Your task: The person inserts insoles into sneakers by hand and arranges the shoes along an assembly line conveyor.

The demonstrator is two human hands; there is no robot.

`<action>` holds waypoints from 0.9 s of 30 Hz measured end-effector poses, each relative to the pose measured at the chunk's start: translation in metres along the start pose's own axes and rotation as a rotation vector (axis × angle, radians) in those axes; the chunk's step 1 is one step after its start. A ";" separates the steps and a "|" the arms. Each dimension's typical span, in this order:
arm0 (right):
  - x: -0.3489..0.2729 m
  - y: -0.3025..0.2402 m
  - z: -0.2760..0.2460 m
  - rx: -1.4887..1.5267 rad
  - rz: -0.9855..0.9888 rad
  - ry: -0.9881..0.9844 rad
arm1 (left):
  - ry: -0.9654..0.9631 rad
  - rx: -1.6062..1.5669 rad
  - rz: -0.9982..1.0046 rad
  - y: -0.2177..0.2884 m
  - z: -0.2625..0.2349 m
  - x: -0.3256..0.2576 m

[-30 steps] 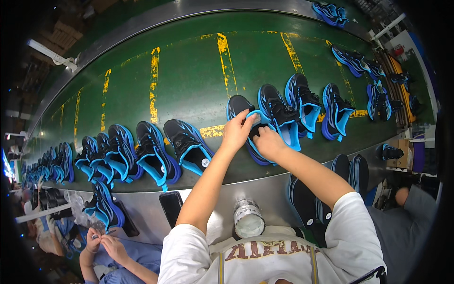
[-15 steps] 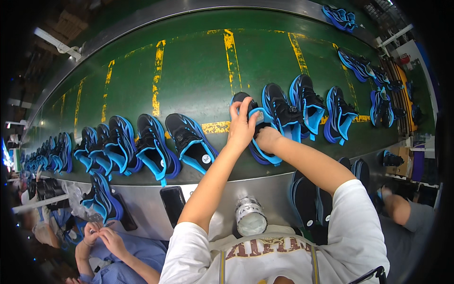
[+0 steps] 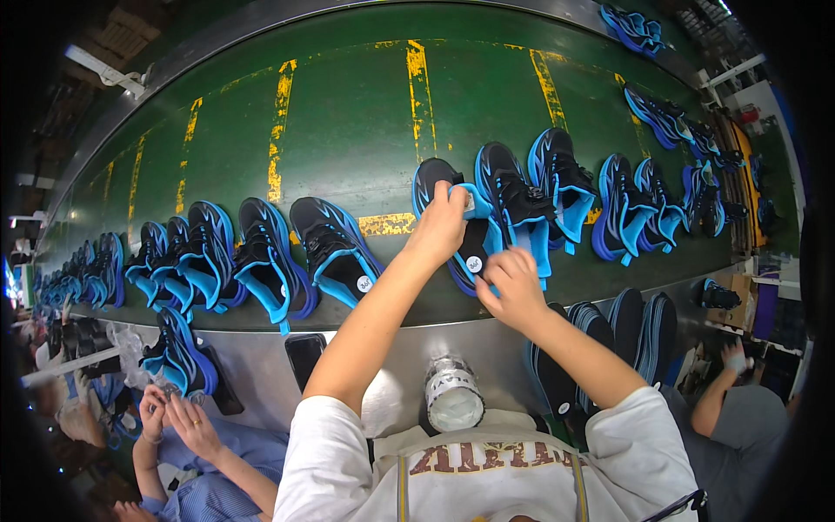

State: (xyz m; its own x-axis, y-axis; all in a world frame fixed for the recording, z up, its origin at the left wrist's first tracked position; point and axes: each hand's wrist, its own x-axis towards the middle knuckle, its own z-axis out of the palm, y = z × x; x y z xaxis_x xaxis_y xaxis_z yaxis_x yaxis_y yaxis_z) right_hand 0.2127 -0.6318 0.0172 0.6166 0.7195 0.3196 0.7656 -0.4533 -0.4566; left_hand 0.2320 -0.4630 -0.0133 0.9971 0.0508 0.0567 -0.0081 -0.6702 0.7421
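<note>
left hand [image 3: 442, 222]: grip clenched on the light-blue tongue/collar of a black-and-blue sneaker [image 3: 452, 228], holding it up and open.
right hand [image 3: 513, 283]: at the heel end of the same sneaker, fingers pinched on its rim or insole edge; grip looks closed on it, exact contact partly hidden.
sneaker in hand: lies on the green conveyor belt [image 3: 348, 113], directly in front of the person, toe pointing away, round white sticker showing on the insole.
neighbours right: row of like sneakers [image 3: 565, 187] just beside it, tongues up, more further right along the belt.
neighbours left: another sneaker [image 3: 335, 252] with a white sticker inside, then a long row [image 3: 200, 257] curving away left.
below belt: steel worktop edge [image 3: 383, 348], dark phone [image 3: 304, 357] lying on it, clear capped jar [image 3: 452, 396] near the chest, dark soles [image 3: 609, 326] stacked upright at right.
others: co-worker's hands [image 3: 174, 418] lower left; another person [image 3: 739, 409] lower right.
progress (judged): this sneaker is mid-handling, not yet released; whether the sneakers on either side are finished cannot be told.
</note>
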 end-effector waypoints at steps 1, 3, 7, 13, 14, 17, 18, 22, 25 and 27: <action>-0.013 -0.002 0.000 0.007 0.004 0.001 | -0.005 0.005 -0.004 -0.002 -0.002 -0.005; -0.041 -0.007 -0.005 0.102 0.094 0.037 | 0.023 -0.045 0.093 0.005 -0.011 -0.015; -0.083 -0.013 0.000 0.138 0.141 0.055 | 0.092 0.061 0.344 0.035 -0.019 -0.037; -0.041 -0.032 -0.006 0.260 0.186 0.101 | 0.188 0.520 0.321 0.003 -0.022 -0.021; -0.039 -0.034 -0.011 0.270 0.226 0.095 | 0.187 0.479 0.321 0.007 -0.023 -0.013; -0.059 -0.033 -0.040 0.176 0.279 0.108 | 0.196 0.487 0.420 0.017 -0.035 0.002; -0.073 -0.030 -0.050 0.090 0.284 0.122 | 0.235 0.524 0.435 0.018 -0.044 0.003; -0.151 -0.001 -0.090 -0.195 0.550 0.151 | 0.358 0.631 0.344 0.019 -0.099 -0.001; -0.223 0.009 -0.121 -0.377 0.807 -0.090 | 0.494 0.478 0.263 0.037 -0.131 0.006; -0.242 0.001 -0.132 -0.261 1.038 -0.158 | 0.554 0.094 0.151 0.059 -0.131 0.006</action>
State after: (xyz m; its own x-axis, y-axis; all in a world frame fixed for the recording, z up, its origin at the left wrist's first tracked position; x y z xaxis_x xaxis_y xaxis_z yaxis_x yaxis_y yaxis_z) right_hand 0.0886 -0.8752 0.0489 0.9702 -0.0293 -0.2405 -0.0900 -0.9652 -0.2454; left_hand 0.2272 -0.4055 0.1188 0.7968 0.3121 0.5174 -0.1154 -0.7619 0.6373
